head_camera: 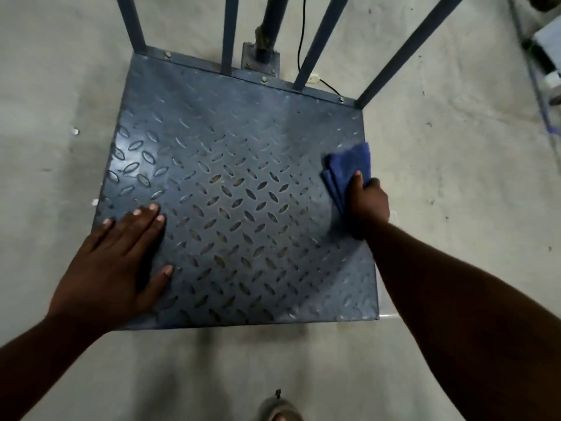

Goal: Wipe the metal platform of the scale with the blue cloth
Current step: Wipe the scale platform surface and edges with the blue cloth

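The scale's metal platform (pixel 236 165) is a blue-grey square of diamond tread plate lying on the concrete floor. A folded blue cloth (pixel 346 167) rests on the platform's right edge, about halfway along. My right hand (pixel 368 203) grips the cloth's near end and presses it to the plate. My left hand (pixel 121 253) lies flat on the platform's near left corner, fingers spread, holding nothing.
Blue steel rails (pixel 315 41) and a central post (pixel 270 28) rise from the platform's far edge. A black cable (pixel 300 41) runs down to a white plug behind it. A shoe tip (pixel 279 411) shows at the bottom. Shelving stands at the far right.
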Demonstrator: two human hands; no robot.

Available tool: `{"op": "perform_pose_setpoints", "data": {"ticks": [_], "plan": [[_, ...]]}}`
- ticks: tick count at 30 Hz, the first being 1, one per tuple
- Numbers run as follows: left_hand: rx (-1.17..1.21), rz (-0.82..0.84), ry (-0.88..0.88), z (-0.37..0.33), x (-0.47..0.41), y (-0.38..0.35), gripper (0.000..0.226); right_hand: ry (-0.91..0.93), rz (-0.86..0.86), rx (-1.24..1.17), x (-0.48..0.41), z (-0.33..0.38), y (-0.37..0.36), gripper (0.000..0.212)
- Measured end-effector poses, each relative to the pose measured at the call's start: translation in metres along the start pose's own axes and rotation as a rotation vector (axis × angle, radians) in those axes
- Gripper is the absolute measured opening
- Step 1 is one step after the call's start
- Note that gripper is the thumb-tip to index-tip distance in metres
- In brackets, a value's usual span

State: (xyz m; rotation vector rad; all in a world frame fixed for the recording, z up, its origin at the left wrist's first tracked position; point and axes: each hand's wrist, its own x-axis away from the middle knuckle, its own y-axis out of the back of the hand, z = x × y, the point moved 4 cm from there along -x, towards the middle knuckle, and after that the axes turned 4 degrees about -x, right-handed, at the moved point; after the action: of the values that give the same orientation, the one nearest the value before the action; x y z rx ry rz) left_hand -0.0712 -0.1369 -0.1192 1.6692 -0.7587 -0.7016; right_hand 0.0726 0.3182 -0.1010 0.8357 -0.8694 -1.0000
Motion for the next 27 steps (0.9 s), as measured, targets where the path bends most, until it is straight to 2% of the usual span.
{"op": "perform_pose_setpoints", "data": {"ticks": [2,4,6,7,10,11,12,13,15,16,17,21,23,27], "plan": [[-0.003,-0.007,0.000,0.000,0.001,-0.001,0.086,0.023,-0.072,-0.012,-0.030,0.040,-0.013,0.069],[-0.013,-0.009,-0.009,0.001,0.001,-0.002,0.086,0.070,-0.107,0.056,-0.046,0.072,-0.027,0.082],[-0.029,0.002,-0.014,0.002,0.002,-0.003,0.087,0.220,-0.041,0.177,-0.039,0.102,-0.046,0.086],[-0.037,0.012,-0.015,0.002,0.002,-0.003,0.087,0.390,0.025,0.212,-0.028,0.117,-0.056,0.083],[-0.048,0.025,-0.021,-0.001,-0.001,0.000,0.087,1.095,0.256,0.314,0.020,0.138,-0.079,0.074],[-0.054,0.031,-0.020,-0.001,-0.002,0.000,0.087,1.229,0.278,0.338,0.022,0.133,-0.079,0.072],[-0.059,0.042,-0.019,0.000,-0.002,0.001,0.087,1.226,0.256,0.334,0.011,0.126,-0.073,0.072],[-0.060,0.051,-0.018,0.000,-0.002,0.001,0.087,1.077,0.201,0.319,-0.008,0.117,-0.063,0.073],[-0.058,0.053,-0.016,0.001,-0.002,0.001,0.087,0.581,0.072,0.280,-0.049,0.091,-0.037,0.081],[-0.056,0.052,-0.015,0.001,-0.002,0.001,0.087,0.406,0.032,0.261,-0.063,0.082,-0.028,0.085],[-0.055,0.053,-0.013,0.002,-0.003,0.001,0.087,0.316,0.008,0.250,-0.071,0.081,-0.026,0.087],[-0.050,0.077,-0.012,0.003,-0.003,-0.002,0.087,0.267,-0.026,0.235,-0.065,0.117,-0.040,0.092],[-0.052,0.086,-0.002,0.004,-0.002,-0.002,0.087,0.301,-0.022,0.242,-0.049,0.145,-0.062,0.092],[-0.051,0.098,0.008,0.005,-0.002,-0.002,0.087,0.591,0.040,0.262,0.028,0.209,-0.106,0.088]]}}
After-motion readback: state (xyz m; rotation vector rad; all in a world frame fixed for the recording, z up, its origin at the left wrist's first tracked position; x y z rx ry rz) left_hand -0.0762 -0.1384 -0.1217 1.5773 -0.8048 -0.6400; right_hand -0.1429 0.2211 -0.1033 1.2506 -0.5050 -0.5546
